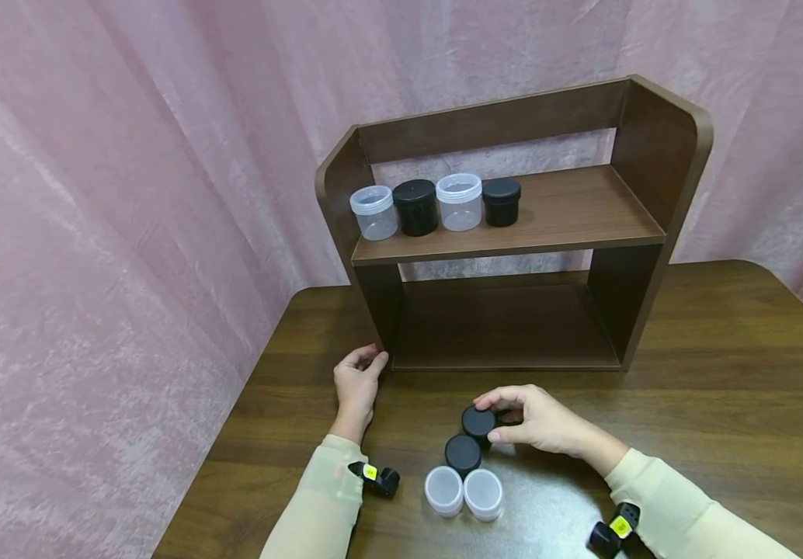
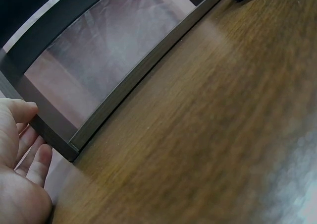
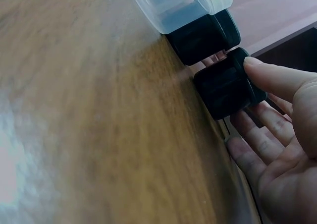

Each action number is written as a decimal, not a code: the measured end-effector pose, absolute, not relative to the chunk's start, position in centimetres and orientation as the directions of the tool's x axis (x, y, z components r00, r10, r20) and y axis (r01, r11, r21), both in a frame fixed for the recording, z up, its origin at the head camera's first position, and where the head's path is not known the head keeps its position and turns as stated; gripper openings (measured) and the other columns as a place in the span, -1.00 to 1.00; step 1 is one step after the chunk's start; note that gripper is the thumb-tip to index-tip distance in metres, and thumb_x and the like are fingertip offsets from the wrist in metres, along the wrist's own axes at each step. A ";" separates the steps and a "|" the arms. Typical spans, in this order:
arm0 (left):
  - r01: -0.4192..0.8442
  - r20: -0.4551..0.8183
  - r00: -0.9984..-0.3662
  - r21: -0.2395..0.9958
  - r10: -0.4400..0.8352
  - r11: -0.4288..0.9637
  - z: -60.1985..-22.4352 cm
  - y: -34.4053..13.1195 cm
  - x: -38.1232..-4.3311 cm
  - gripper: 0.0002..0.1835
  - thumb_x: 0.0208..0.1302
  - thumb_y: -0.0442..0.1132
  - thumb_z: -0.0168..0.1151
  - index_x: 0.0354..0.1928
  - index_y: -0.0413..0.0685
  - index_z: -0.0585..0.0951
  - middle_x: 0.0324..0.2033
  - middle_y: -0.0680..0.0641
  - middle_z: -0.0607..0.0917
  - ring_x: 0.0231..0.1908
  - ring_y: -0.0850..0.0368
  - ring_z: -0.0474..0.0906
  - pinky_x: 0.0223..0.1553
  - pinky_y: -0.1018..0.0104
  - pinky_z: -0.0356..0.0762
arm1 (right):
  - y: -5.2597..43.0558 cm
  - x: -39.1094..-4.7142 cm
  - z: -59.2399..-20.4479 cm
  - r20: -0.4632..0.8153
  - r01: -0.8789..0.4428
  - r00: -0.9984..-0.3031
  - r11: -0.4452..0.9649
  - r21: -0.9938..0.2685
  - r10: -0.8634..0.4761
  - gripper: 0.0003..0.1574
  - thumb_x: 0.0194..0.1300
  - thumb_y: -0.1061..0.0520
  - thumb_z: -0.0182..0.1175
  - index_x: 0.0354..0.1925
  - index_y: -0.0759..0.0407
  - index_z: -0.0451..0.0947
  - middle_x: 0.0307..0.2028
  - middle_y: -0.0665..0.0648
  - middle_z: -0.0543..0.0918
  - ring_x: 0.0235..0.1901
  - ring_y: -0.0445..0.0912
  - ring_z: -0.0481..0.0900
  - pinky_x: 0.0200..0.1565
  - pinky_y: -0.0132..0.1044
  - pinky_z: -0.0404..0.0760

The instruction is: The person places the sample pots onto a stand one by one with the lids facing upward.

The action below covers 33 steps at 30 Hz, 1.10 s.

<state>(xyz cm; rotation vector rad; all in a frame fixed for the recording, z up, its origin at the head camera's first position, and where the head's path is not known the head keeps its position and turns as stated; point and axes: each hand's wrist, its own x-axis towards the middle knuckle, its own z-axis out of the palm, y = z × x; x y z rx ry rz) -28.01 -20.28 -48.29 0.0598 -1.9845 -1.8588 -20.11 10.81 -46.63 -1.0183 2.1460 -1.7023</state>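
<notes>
One pink curtain [image 1: 164, 194]: hangs across the background
Wooden table [image 1: 737, 349]: brown, beneath everything you handle
Shelf [image 1: 576, 208]: brown, two tiers, standing toward the far side of your table
Left hand [image 1: 358, 387]: your loose fingers lie against the shelf's lower left front edge; how firmly they press is hard to judge
Right hand [image 1: 543, 423]: your thumb and fingers grasp a black jar [image 1: 477, 421], upright on the table
Upper-tier row [image 1: 415, 210]: four jars at the left end, alternating clear and black
Other table jars: a second black jar [image 1: 463, 455] just beside the grasped one, then two clear jars [image 1: 444, 489] side by side, nearest you
</notes>
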 end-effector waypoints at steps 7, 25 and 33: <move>0.259 0.279 -0.911 0.960 -0.304 0.106 -47.5 -20.2 -27.4 -0.78 0.08 -0.34 0.44 -0.23 -0.27 0.69 -0.27 -0.17 0.69 -0.24 0.11 0.58 -0.27 0.47 0.51 | 10.8 -20.3 -46.7 0.241 -0.383 -0.737 0.096 -0.919 -0.631 -0.48 0.10 0.21 0.42 0.04 0.27 0.54 -0.06 0.18 0.67 -0.07 0.00 0.62 -0.01 0.00 0.56; 0.259 0.287 -0.917 0.956 -0.278 0.135 -45.4 -19.7 -25.8 -0.77 0.11 -0.42 0.39 -0.19 -0.41 0.66 -0.23 -0.32 0.67 -0.25 0.09 0.56 -0.27 0.49 0.49 | 10.8 -19.9 -46.1 0.210 -0.366 -0.768 0.144 -0.919 -0.605 -0.53 0.14 0.17 0.39 0.03 0.26 0.56 -0.15 0.19 0.69 -0.12 0.03 0.63 -0.06 -0.16 0.59; 0.245 0.275 -0.918 0.960 -0.286 0.137 -45.2 -19.5 -25.8 -0.77 0.11 -0.43 0.39 -0.19 -0.41 0.66 -0.23 -0.31 0.67 -0.22 0.00 0.57 -0.27 0.49 0.48 | 11.1 -19.9 -45.9 0.208 -0.361 -0.797 0.171 -0.917 -0.567 -0.54 0.15 0.15 0.40 0.03 0.20 0.57 -0.12 0.17 0.68 -0.09 0.03 0.62 -0.05 -0.17 0.59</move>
